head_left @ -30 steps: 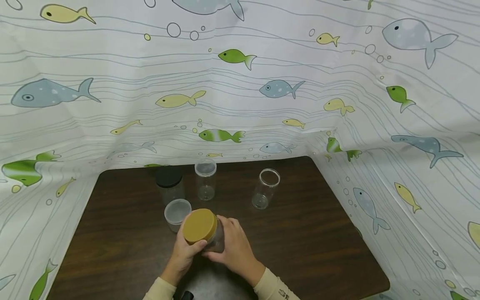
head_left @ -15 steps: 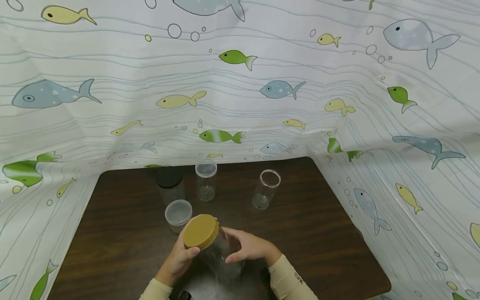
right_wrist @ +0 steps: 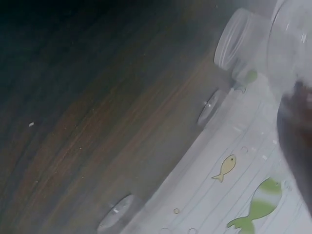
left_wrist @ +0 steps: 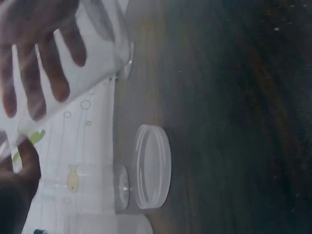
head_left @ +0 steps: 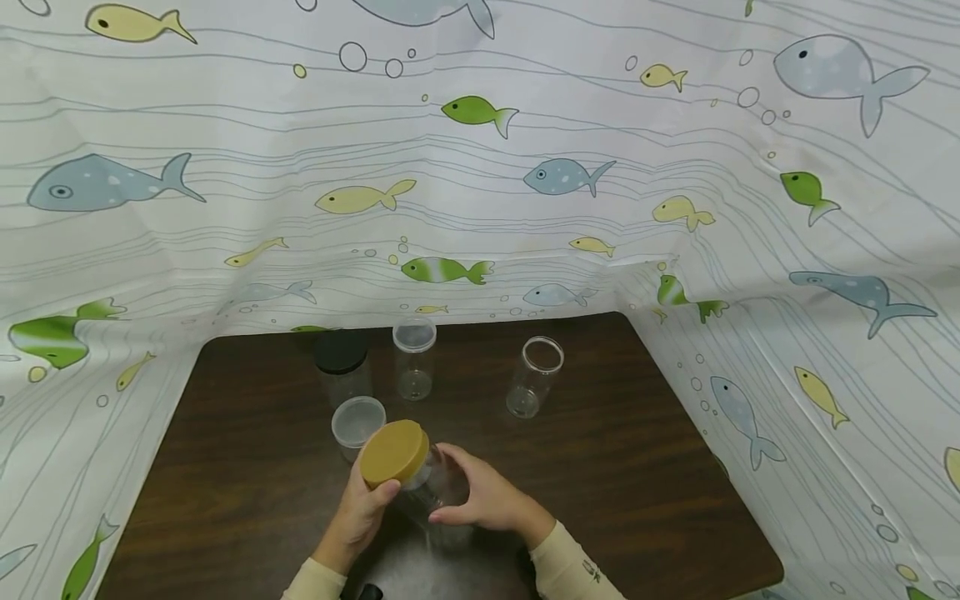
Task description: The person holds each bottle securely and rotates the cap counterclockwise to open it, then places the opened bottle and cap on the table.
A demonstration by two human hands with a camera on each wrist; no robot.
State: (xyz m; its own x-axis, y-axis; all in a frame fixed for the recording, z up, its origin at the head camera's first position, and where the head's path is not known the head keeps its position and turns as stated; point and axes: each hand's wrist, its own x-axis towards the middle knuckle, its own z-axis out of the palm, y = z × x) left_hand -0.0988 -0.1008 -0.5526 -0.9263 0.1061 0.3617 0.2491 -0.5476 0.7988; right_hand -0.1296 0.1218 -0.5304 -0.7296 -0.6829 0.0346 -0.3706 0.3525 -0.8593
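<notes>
In the head view, my left hand (head_left: 358,517) holds a clear jar (head_left: 429,493) near its top, with the thumb against the yellow lid (head_left: 393,452). The jar leans with its lid toward the left. Round the clear body on the right side, my right hand (head_left: 498,496) curls its thumb and fingers; the farther fingers are partly hidden. The jar's lower end is hard to make out. In the left wrist view, fingers (left_wrist: 48,73) show by the clear wall. The right wrist view catches part of the right hand (right_wrist: 295,131) against the jar (right_wrist: 295,44).
A low clear tub (head_left: 358,423) with a whitish lid stands just behind the held jar. Farther back are a black-lidded jar (head_left: 341,354), a tall jar (head_left: 414,358) with a whitish lid and a clear cylinder (head_left: 532,383) at right. A fish-print cloth (head_left: 480,167) surrounds the brown table (head_left: 637,467).
My right hand has shifted right and down along the jar body, away from the lid. The jar tilted and dipped toward me, then rose slightly; the left hand stays by the lid.
</notes>
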